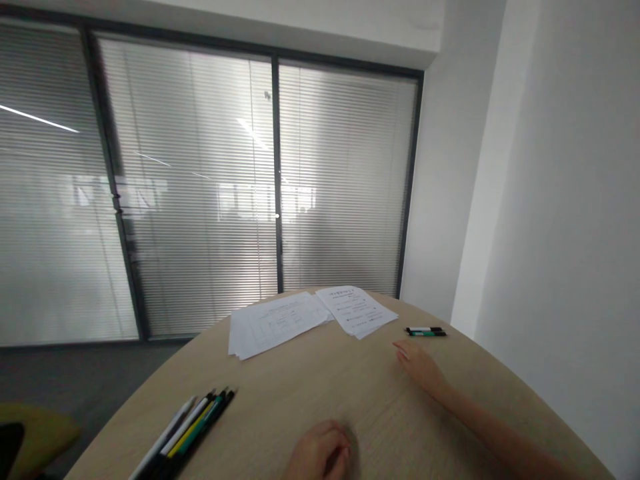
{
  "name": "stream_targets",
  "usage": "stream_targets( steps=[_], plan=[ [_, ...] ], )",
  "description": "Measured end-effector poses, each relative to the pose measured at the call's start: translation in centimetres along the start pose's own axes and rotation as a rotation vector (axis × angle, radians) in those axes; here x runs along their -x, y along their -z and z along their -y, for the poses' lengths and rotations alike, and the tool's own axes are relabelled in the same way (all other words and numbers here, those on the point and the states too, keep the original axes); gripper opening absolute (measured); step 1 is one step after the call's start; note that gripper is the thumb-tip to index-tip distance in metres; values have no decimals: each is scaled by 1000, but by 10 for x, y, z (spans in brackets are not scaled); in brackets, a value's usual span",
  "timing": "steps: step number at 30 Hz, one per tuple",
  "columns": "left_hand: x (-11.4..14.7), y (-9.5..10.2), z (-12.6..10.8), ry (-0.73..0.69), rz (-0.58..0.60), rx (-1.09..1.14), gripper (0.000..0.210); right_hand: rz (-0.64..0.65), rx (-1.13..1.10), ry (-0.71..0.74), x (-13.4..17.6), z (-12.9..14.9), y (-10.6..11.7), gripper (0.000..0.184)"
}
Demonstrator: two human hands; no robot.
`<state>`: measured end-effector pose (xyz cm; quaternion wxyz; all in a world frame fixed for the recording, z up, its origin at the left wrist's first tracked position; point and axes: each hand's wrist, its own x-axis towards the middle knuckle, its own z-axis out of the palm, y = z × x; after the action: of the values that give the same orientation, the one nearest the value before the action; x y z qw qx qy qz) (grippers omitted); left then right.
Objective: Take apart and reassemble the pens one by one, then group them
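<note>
My left hand point(320, 451) rests at the near edge of the table with its fingers curled into a loose fist; I see nothing in it. My right hand point(419, 365) reaches in over the right side of the table, its fingers stretched out to the left and holding nothing. Just beyond it lie two pens point(425, 331) side by side, one with a white part and one with a green part, apart from the fingers. To the left of my left hand is a bunch of several pens point(187, 427) in white, yellow, green and black, lying together.
Printed sheets lie at the far side of the round wooden table point(300, 387): a left stack point(280, 323) and a right stack point(356, 310), touching. Behind stands a glass partition with blinds point(200, 187). A white wall point(565, 200) is on the right, a yellow chair point(43, 433) lower left.
</note>
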<state>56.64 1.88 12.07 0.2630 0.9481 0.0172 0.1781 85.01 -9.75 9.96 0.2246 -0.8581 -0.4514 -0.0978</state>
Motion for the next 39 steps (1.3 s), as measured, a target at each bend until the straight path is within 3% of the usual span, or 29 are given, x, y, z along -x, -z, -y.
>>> stream_targets(
  steps=[3,7,10,13,16,21,25,31,35,39],
  plan=[
    [1,5,-5,43,0,-169,30,72,-48,24,23,35,-9,42],
    [4,12,-6,163,119,-334,48,173,-110,95,54,74,-10,50],
    [5,15,-3,188,171,-382,53,225,-103,146,65,87,-5,50],
    [2,23,0,164,132,-490,51,231,-67,155,67,91,1,48],
    [-6,46,3,249,63,-735,40,234,-47,172,66,91,4,48],
    [-6,105,17,372,-30,-1023,26,226,-24,188,67,92,7,46],
    [7,136,39,513,50,-1050,31,204,-23,189,67,92,7,44],
    [13,147,63,619,178,-969,25,204,-21,193,68,94,10,43],
    [9,146,62,625,184,-951,25,214,12,195,69,96,13,44],
    [4,145,45,587,154,-920,24,219,26,190,69,96,13,44]
  ],
)
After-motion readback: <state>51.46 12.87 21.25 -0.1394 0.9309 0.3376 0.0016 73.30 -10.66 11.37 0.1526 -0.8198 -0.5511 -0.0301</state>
